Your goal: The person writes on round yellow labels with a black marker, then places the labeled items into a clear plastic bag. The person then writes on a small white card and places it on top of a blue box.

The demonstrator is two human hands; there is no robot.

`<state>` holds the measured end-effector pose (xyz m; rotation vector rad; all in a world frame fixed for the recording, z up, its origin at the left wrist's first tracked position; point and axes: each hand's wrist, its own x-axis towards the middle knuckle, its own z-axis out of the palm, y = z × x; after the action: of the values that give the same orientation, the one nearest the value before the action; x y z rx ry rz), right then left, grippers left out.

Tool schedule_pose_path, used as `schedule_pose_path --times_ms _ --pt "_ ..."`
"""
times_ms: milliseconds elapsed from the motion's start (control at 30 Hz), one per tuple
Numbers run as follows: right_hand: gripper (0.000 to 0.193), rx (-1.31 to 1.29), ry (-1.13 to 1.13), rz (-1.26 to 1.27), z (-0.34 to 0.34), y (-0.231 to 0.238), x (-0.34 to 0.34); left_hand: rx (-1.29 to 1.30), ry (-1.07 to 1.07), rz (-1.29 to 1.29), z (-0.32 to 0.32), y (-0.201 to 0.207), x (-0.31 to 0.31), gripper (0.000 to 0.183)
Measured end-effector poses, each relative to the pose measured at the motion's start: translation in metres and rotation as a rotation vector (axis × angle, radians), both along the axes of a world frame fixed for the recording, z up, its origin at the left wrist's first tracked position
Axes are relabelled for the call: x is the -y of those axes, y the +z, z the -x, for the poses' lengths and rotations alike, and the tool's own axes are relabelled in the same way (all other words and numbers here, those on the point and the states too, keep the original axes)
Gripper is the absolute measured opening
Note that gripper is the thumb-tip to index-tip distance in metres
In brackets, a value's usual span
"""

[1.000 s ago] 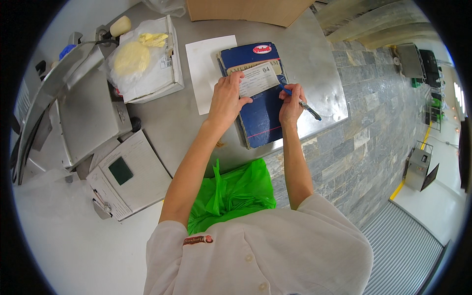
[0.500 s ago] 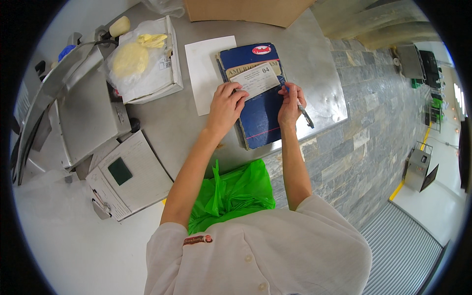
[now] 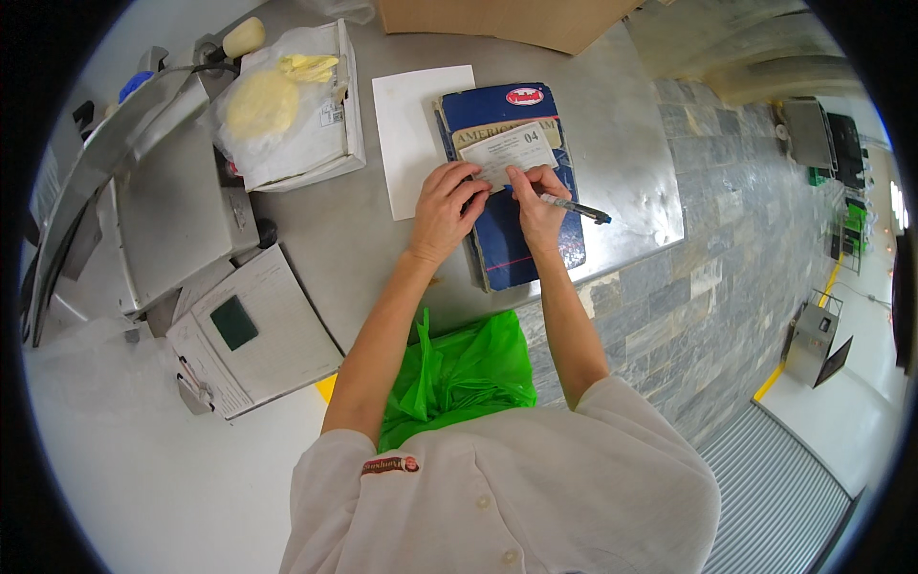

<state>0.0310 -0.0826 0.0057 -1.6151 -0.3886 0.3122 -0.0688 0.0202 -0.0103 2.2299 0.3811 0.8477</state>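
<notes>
A dark blue hardbound book (image 3: 516, 253) lies on the metal table, worn at its edges. On top of it sits a small white printed slip (image 3: 516, 148), tilted a little. The curled fingers of my left hand (image 3: 443, 212) press and hold the slip's lower left corner. My right hand (image 3: 542, 210) grips a pen (image 3: 579, 207), its dark end sticking out to the right and its blue tip close to the slip's lower edge. A blank white sheet (image 3: 406, 134) lies partly under the book's left side.
A white box (image 3: 349, 115) with plastic and yellow discs stands at the left, beside a metal machine (image 3: 177, 220). Below it lies a clipboard (image 3: 273, 335) with a dark green pad (image 3: 233, 323). A green bag (image 3: 469, 368) hangs before me; a cardboard box (image 3: 497, 21) stands at the back.
My right hand has moved left, bringing the pen from the book's right edge to the slip's lower edge. The pen has swung to lie more sideways. My left hand stays on the slip.
</notes>
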Motion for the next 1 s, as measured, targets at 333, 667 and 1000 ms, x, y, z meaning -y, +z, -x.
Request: schedule_pose_path --times_ms 333,667,1000 --pt "0.021 0.226 0.092 0.227 -0.0002 -0.0004 0.0018 -0.005 -0.065 -0.097 0.0017 0.0099 -0.0097 0.013" --pt "0.022 0.298 -0.003 0.250 0.0012 0.0027 -0.0034 -0.002 -0.077 -0.089 0.0002 0.0080 -0.0109 0.013" --pt "0.024 0.312 -0.014 0.263 -0.0008 0.0017 -0.0021 -0.013 -0.074 -0.074 0.0005 0.0082 -0.0102 0.013"
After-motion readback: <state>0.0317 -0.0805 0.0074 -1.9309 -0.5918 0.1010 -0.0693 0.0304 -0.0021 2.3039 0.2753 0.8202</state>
